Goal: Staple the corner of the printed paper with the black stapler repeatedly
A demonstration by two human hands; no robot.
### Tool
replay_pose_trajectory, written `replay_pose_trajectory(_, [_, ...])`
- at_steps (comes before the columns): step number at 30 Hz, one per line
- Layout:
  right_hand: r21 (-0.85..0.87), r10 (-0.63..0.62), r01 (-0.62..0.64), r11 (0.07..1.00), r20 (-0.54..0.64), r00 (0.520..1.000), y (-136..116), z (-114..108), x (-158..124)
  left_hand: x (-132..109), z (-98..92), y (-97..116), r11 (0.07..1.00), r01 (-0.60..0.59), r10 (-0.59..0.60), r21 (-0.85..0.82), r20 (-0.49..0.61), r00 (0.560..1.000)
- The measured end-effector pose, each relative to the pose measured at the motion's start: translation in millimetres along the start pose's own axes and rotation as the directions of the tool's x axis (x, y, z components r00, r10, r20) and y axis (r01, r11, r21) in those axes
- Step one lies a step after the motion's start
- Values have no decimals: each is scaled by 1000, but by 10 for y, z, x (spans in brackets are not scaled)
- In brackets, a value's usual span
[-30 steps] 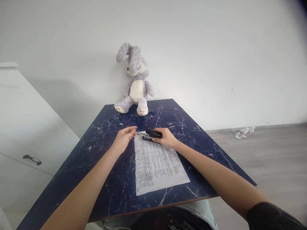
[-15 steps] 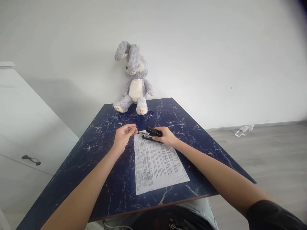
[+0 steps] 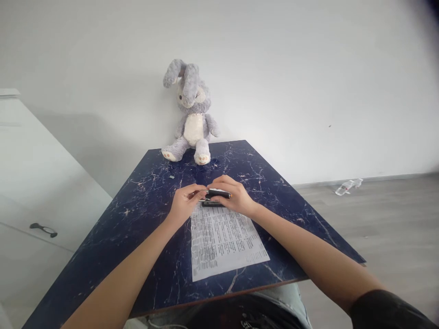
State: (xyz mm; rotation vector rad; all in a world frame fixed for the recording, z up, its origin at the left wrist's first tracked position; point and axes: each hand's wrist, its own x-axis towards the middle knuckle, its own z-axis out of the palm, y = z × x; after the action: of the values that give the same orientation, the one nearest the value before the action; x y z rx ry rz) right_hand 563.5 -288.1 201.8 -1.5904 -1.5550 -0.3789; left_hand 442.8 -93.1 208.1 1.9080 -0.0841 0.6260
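My right hand [image 3: 231, 194] is wrapped round a black stapler [image 3: 218, 194], its fingers over the far side and the thumb on the near side. The stapler's upper arm is raised off its base [image 3: 212, 204]. At the stapler's front end, my left hand [image 3: 187, 201] is closed in a pinch on what looks like a thin silver strip of staples, mostly hidden by the fingertips. Under the stapler and hands lies a printed sheet of paper [image 3: 226, 242], its far edge covered.
A grey plush rabbit [image 3: 194, 128] sits at the back of the dark blue marbled table [image 3: 144, 256], against the wall. A small pale piece [image 3: 171, 177] lies left of centre. A white cabinet [image 3: 41, 183] stands at left. A clear plastic bottle [image 3: 348, 186] lies on the floor.
My left hand has moved right, bringing its fingertips to the stapler's front. My right hand has shifted its grip, and the stapler has turned slightly. The paper has barely moved.
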Motion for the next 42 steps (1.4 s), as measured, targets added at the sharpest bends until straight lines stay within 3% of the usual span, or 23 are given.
replay_pose_trajectory(3, [-79, -120, 119, 990, -6, 993, 6, 46, -60, -29, 56, 71, 998, -41, 39, 44, 49, 998])
replay_pose_trajectory(7, [-153, -153, 152, 976, 6, 988, 24, 68, -91, -62, 114, 116, 997, -44, 38, 58, 101, 994])
replay_pose_trajectory(9, [-156, -112, 109, 982, -5, 994, 43, 23, -55, -57, 99, 83, 999, -19, 15, 37, 97, 995])
replay_pose_trajectory(12, [-176, 94, -119, 977, -145, 985, 194, -135, -3, 21, -72, -97, 995, 21, -16, 94, -57, 998])
replay_pose_trajectory(14, [-207, 305, -351, 913, -224, 926, 410, -284, -32, 117, -294, -312, 955, 30, 12, 295, -139, 990])
replay_pose_trajectory(17, [-263, 615, -657, 707, -230, 754, 817, -496, -193, 264, -673, -705, 836, 55, 33, 546, -149, 988])
replay_pose_trajectory(19, [-283, 739, -755, 591, -186, 648, 1048, -581, -321, 322, -855, -943, 762, 94, 1, 641, -146, 989])
replay_pose_trajectory(21, [-287, 783, -788, 545, -163, 601, 1199, -604, -412, 338, -941, -1115, 699, 169, -114, 695, -125, 986])
replay_pose_trajectory(25, [-279, 763, -782, 557, -199, 615, 1301, -549, -446, 313, -923, -1234, 585, 192, -262, 788, -41, 964])
replay_pose_trajectory(31, [-239, 702, -767, 596, -309, 642, 1269, -505, -396, 334, -888, -1115, 435, 149, -257, 888, -36, 966])
replay_pose_trajectory(35, [-167, 706, -793, 586, -375, 601, 1233, -489, -395, 351, -915, -1074, 430, 146, -181, 891, -74, 981])
replay_pose_trajectory(39, [-104, 752, -824, 557, -357, 554, 1254, -460, -406, 350, -924, -1130, 452, 138, -104, 881, -102, 989])
replay_pose_trajectory(42, [-73, 777, -829, 554, -310, 547, 1291, -446, -407, 344, -908, -1180, 446, 130, -194, 886, -47, 980])
